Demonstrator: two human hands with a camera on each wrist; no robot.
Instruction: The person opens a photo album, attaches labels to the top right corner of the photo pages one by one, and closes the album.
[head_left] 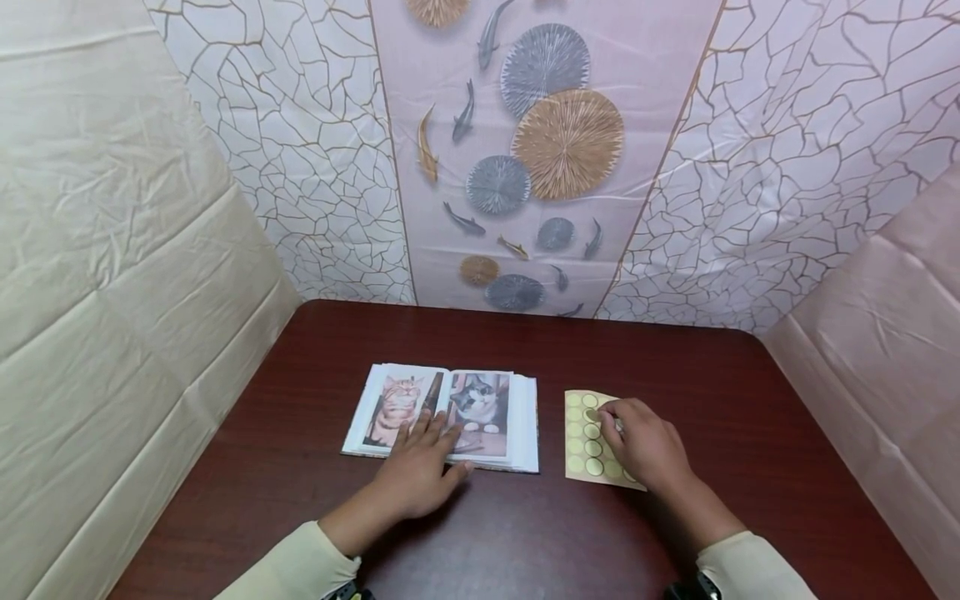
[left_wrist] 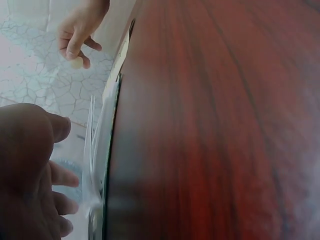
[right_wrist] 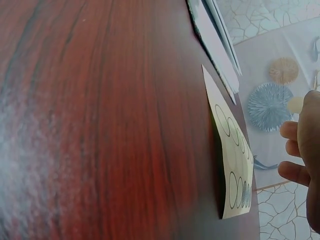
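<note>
An open photo album [head_left: 527,425] lies on the table, a cat picture on each facing page. Across its lower edge is my left hand [head_left: 418,473], fingers spread and straight over the pages. To the album's right lies a yellowish sheet of round stickers [head_left: 574,450], with dark rings where some circles are. Over that sheet, my right hand [head_left: 651,446] pinches a small pale round sticker [left_wrist: 76,63] between thumb and finger. The same sticker shows at the fingertips in the right wrist view, lifted off the sheet, which curves up slightly from the table.
The dark red-brown wooden table [head_left: 495,542] has glossy grain. Behind it hangs a patterned cloth [head_left: 345,167] with fish and round shapes. Pale fabric walls [head_left: 112,292] close in the left and right sides.
</note>
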